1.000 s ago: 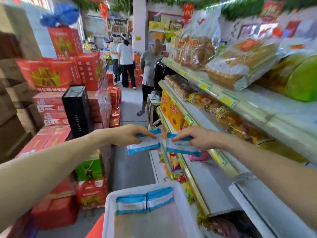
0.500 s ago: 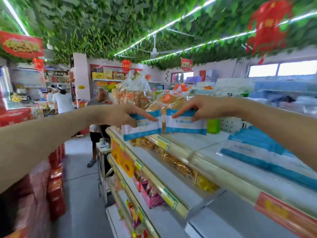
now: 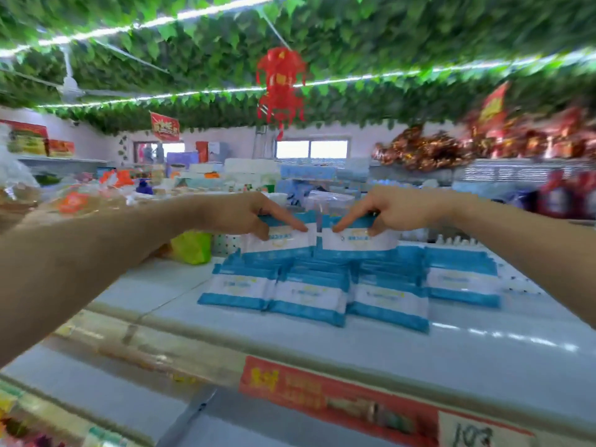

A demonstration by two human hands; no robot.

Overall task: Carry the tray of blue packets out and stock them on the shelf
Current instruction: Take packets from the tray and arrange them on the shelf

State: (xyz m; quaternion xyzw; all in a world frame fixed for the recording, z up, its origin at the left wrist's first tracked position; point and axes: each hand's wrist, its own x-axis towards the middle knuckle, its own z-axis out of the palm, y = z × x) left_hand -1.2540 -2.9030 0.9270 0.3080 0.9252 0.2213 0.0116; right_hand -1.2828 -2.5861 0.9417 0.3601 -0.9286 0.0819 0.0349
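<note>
The left hand [image 3: 242, 217] pinches the top edge of a blue-and-white packet [image 3: 283, 241], forefinger stretched along its front. The right hand [image 3: 395, 211] pinches a second packet [image 3: 362, 241] the same way. The two packets hang side by side, nearly touching, between the hands. Just beneath them, rows of matching packets [image 3: 309, 295] lie overlapped on the shelf [image 3: 419, 356], nearer the person than the hands. A yellow-green bag [image 3: 192, 246] sits under the left wrist. The print on the packets is blurred, and a red label strip [image 3: 322, 395] on the shelf edge runs out of the frame.
</note>
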